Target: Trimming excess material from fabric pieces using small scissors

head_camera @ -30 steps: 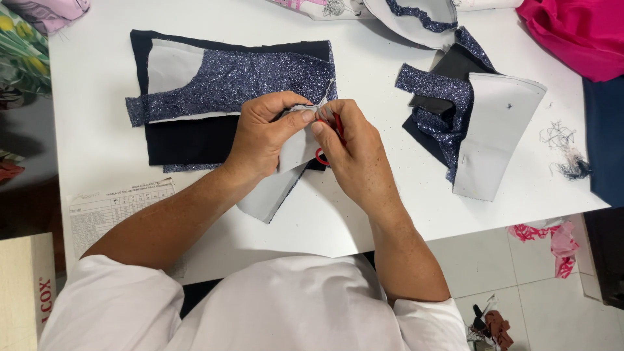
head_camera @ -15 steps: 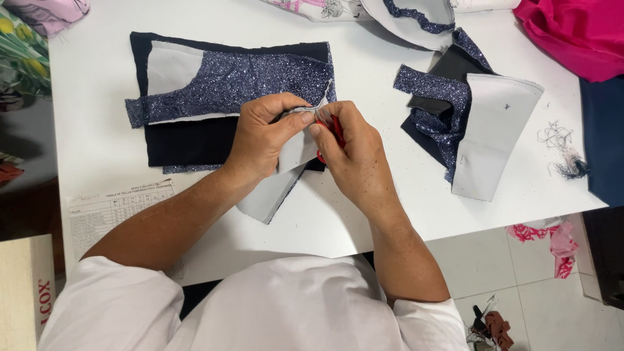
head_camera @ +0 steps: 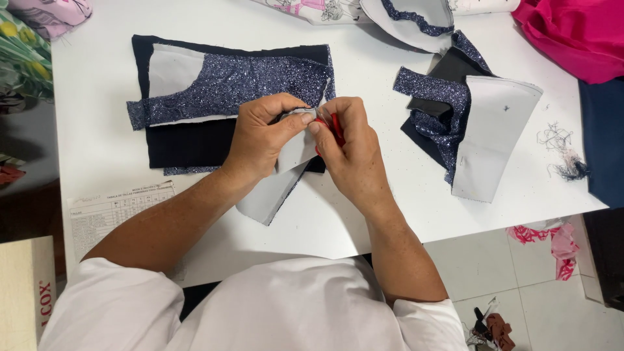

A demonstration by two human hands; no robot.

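Note:
My left hand (head_camera: 263,136) pinches the top edge of a grey-lined fabric piece (head_camera: 270,192) that hangs down toward me over the white table (head_camera: 97,156). My right hand (head_camera: 351,153) is closed on a small red-handled tool (head_camera: 337,127) held against the same edge, fingertips touching those of the left. Directly behind my hands lies a stack of dark and glittery blue fabric pieces (head_camera: 227,88).
A second pile of glittery blue, black and grey pieces (head_camera: 468,123) lies to the right. Pink cloth (head_camera: 572,36) and dark blue cloth (head_camera: 604,143) are at the far right, thread scraps (head_camera: 562,153) beside them. A printed paper chart (head_camera: 110,211) sits at the left front edge.
My hands stay at the same spot on the fabric edge; only small finger movements show.

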